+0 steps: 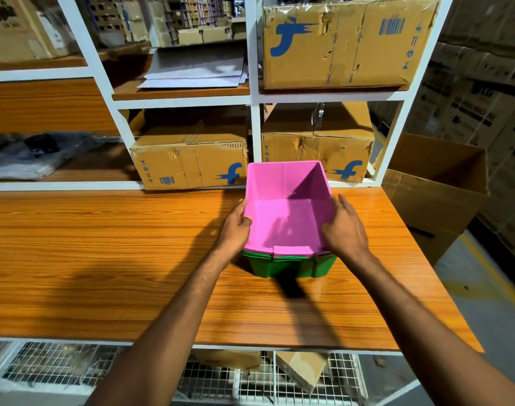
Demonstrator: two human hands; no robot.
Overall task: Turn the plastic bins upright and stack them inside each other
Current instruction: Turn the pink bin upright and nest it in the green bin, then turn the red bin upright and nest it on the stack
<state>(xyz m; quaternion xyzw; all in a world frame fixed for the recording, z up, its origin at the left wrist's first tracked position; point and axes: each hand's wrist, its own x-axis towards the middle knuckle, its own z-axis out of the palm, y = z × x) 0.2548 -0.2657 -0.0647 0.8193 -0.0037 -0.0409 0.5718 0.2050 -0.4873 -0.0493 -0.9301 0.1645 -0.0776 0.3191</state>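
A pink plastic bin (285,212) stands upright, nested inside a green bin (288,266) on the wooden table (104,253). Only the green bin's front wall and rim show below the pink one. My left hand (235,227) grips the pink bin's left rim, thumb over the edge. My right hand (344,227) presses against its right wall, thumb on the rim. The pink bin is empty inside.
Cardboard boxes (189,162) (317,153) sit on the shelf right behind the bins, and a larger box (338,45) on the shelf above. An open carton (435,191) stands on the floor to the right of the table. Wire mesh lies below the table's front edge.
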